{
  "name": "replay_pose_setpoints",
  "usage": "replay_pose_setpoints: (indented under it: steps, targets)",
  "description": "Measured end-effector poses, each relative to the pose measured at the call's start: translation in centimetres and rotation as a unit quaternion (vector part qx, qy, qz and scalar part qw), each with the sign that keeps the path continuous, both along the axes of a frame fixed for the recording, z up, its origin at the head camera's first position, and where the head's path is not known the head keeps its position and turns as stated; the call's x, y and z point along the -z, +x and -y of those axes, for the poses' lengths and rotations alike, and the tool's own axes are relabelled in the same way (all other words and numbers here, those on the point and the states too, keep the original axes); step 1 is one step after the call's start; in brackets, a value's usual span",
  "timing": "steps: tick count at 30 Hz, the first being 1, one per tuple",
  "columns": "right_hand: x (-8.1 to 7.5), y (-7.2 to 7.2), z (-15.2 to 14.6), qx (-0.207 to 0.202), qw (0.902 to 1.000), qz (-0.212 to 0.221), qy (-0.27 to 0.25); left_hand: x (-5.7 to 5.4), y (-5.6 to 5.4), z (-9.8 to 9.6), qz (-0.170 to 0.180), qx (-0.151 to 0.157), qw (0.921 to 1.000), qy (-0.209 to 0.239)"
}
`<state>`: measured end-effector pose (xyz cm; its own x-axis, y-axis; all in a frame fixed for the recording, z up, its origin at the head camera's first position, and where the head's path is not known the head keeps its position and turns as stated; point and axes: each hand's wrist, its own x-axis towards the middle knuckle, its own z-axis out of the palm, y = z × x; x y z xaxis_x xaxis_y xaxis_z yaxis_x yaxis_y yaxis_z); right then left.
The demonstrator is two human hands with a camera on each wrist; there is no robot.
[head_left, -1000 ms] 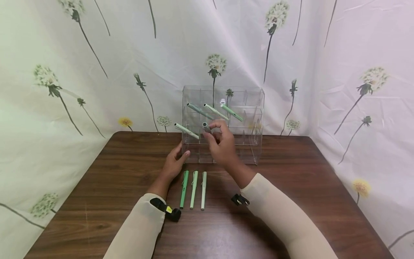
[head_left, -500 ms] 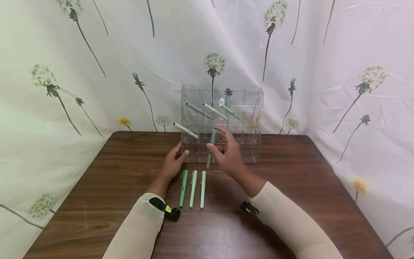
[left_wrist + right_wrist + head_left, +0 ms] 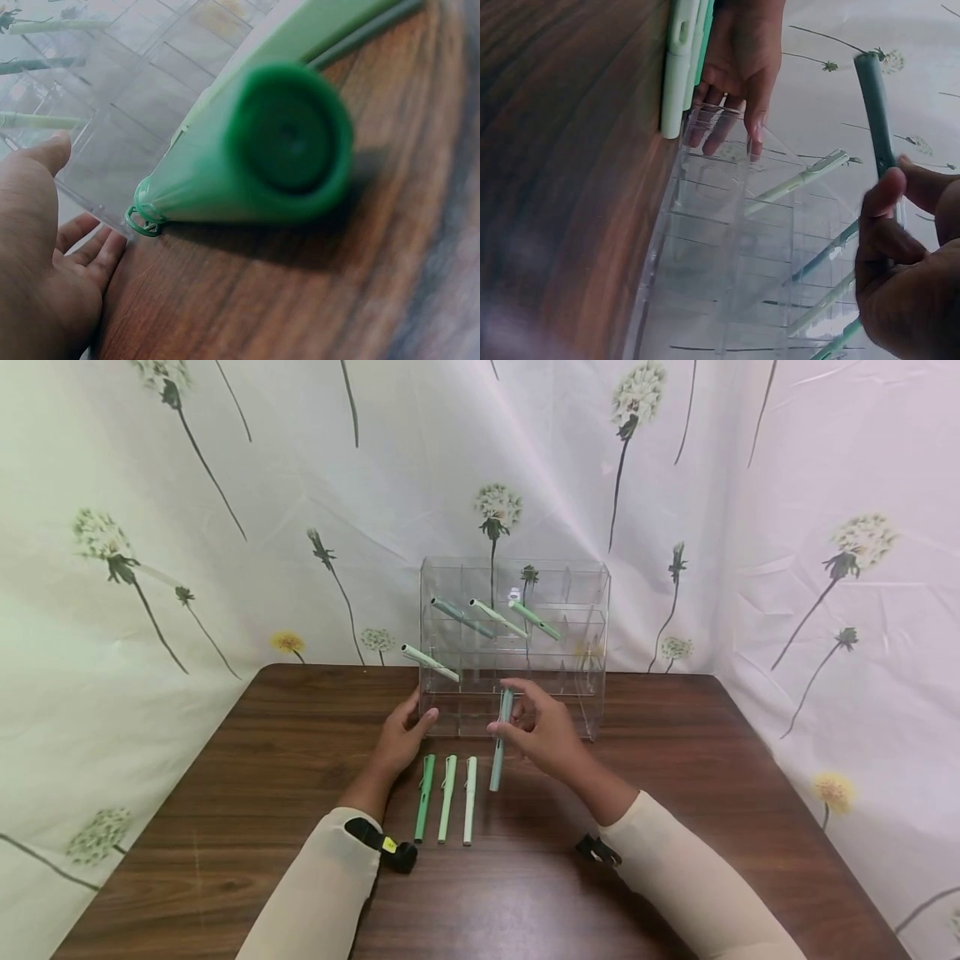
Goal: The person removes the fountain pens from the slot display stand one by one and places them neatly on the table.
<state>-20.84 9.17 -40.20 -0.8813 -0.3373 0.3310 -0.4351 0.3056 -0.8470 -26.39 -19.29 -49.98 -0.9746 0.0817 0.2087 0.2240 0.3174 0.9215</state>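
Hanging behind everything is a white dandelion-print cloth (image 3: 420,485), with a dark brown wood-grain table (image 3: 262,793) in front. Toward the back of that stands a clear acrylic tiered rack (image 3: 585,589). The person's left hand (image 3: 401,741) just rests on the rack's left side, thumb and fingers apart. The right hand (image 3: 551,735) has a slim grey-green pen (image 3: 497,764) pinched between thumb and fingers, tilted, off the table and in front of the rack. Left of it, three green-to-whitish pens (image 3: 447,799) lie in a row. Four more greenish pens (image 3: 498,617) lean in the rack.
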Motion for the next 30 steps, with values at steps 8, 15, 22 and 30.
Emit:
replay_pose_setpoints:
  steps: [8, 15, 22, 30]
  targets:
    - [1.1, -0.3, -0.7, -0.024, 0.9942, 0.093, 0.049, -0.2, 0.1, 0.0, 0.007, 0.002, 1.0, 0.003]
    - [2.5, -0.6, -0.9, -0.048, 0.9878, 0.139, 0.053, 0.0, 0.0, 0.1, 0.004, 0.002, 1.0, 0.003]
    - [3.7, -0.8, -0.7, -0.037, 0.9853, 0.152, 0.069, 0.1, 0.0, 0.1, 0.0, -0.002, 1.0, 0.006]
    - [4.5, -1.1, -0.7, -0.04, 0.981, 0.182, 0.055, 0.1, 0.0, 0.1, 0.01, -0.004, 0.9999, 0.003]
